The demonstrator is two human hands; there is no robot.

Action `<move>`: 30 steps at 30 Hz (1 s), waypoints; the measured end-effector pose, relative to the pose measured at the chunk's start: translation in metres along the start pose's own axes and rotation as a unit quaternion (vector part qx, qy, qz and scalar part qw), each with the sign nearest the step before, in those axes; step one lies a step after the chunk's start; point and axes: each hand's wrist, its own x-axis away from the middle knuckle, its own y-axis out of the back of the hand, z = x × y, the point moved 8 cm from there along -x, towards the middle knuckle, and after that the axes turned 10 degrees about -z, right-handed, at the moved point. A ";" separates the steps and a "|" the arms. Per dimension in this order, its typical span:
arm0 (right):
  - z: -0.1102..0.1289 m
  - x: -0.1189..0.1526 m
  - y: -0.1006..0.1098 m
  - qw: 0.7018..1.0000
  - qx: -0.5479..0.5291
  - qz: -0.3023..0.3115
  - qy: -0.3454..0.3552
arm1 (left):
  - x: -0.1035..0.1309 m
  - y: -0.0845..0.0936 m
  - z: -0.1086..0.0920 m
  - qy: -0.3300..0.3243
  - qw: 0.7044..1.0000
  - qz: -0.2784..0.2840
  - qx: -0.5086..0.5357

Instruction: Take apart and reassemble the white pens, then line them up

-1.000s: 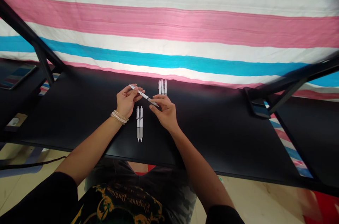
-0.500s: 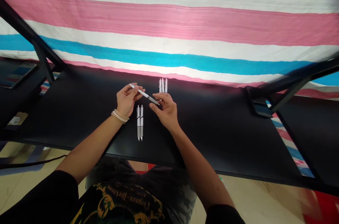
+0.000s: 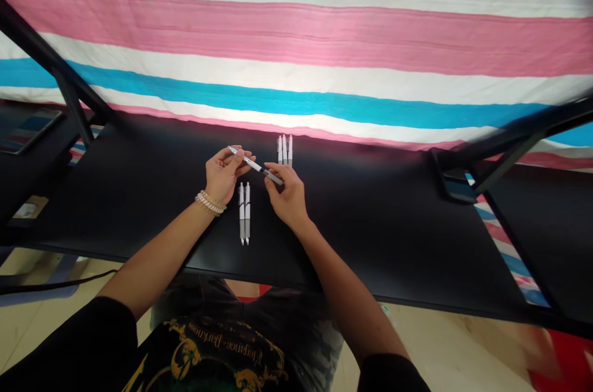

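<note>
A white ballpoint pen (image 3: 251, 163) with a grey grip slants between my two hands above the black table. My left hand (image 3: 222, 175), with a beaded bracelet at the wrist, pinches the pen's white upper barrel between thumb and fingers. At its other end, my right hand (image 3: 286, 193) has thumb and fingertips closed on the grey front part (image 3: 273, 178). A short dark section shows between the white barrel and the grey part; whether they are apart I cannot tell. Two similar pens (image 3: 244, 213) lie side by side below my hands, tips toward me.
Beyond my right hand lie three more white pens (image 3: 284, 148), their lower ends hidden by it. Black metal supports (image 3: 76, 99) rise at both sides of the black table (image 3: 370, 225). A striped cloth (image 3: 296, 34) hangs along the back. A dark flat device (image 3: 30, 129) rests far left.
My right hand has closed on the pen's front part and shifted slightly right. A dark section now shows between white barrel and grey part. My left hand has barely moved.
</note>
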 end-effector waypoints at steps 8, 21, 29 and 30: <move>0.010 0.002 0.002 0.990 0.120 0.042 0.067 | -0.006 0.011 -0.003 0.000 0.998 -0.051 0.030; 0.014 0.001 0.006 0.992 0.104 0.030 0.067 | -0.011 0.017 0.004 0.047 0.994 -0.077 0.055; 0.021 0.006 -0.001 0.993 0.054 0.018 0.100 | 0.003 -0.001 -0.005 -0.024 0.999 -0.022 -0.011; 0.022 0.007 -0.002 0.993 0.047 0.017 0.104 | 0.005 -0.003 -0.004 -0.022 0.999 -0.016 -0.016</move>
